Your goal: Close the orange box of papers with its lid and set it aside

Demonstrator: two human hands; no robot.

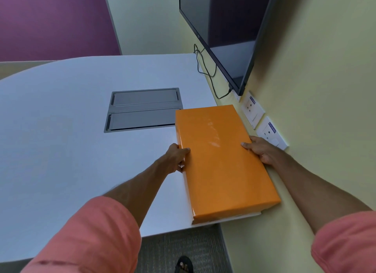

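Note:
The orange box point(221, 161) lies on the white table point(61, 140) at its right edge, close to the yellow wall, with the orange lid covering its top. A thin white edge shows under the lid along the box's near end. My left hand point(176, 158) grips the box's left long side, thumb on the lid. My right hand point(259, 150) holds the right long side, fingers curled over the top edge. The papers inside are hidden.
A grey recessed cable hatch point(142, 110) sits in the table left of the box's far end. Two wall sockets point(262, 122) are on the wall just right of the box. A dark monitor point(223, 32) hangs above, its cable point(205, 69) trailing down.

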